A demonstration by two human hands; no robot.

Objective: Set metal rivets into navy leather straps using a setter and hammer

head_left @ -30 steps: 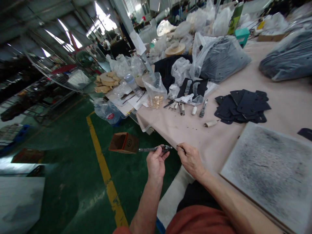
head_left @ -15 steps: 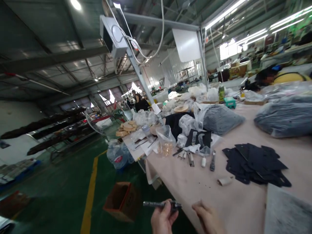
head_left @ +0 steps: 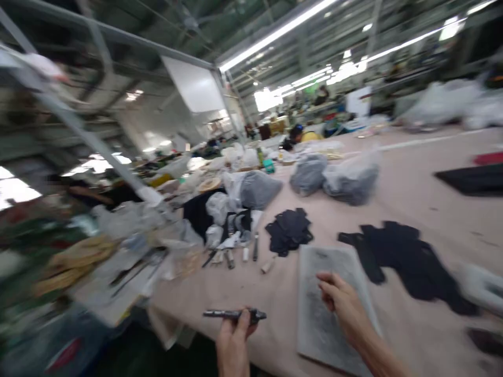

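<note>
My left hand (head_left: 234, 337) is closed around a slim dark metal pen-like tool (head_left: 220, 314), held level above the table's front edge. Its exact kind is not clear. My right hand (head_left: 343, 303) is over a grey rectangular board (head_left: 314, 324), fingers curled in a pinch; whatever they hold, if anything, is too small or blurred to name. Left of the board lies a small pale cylindrical piece (head_left: 268, 265). Beyond it is a pile of black cut pieces (head_left: 290, 230), and more black pieces (head_left: 404, 256) are spread out on the right.
Several small tools (head_left: 230, 258) lie near clear plastic bags (head_left: 217, 209) at the left. Filled bags (head_left: 349, 178) stand farther back on the pinkish table cover (head_left: 275, 293). A slanting metal post (head_left: 90, 139) rises at left. A person in yellow (head_left: 310, 136) is across the table.
The view has swung right, bringing the whole board and the right-hand black pieces into sight. My right hand has moved over the board. My left hand keeps hold of the tool.
</note>
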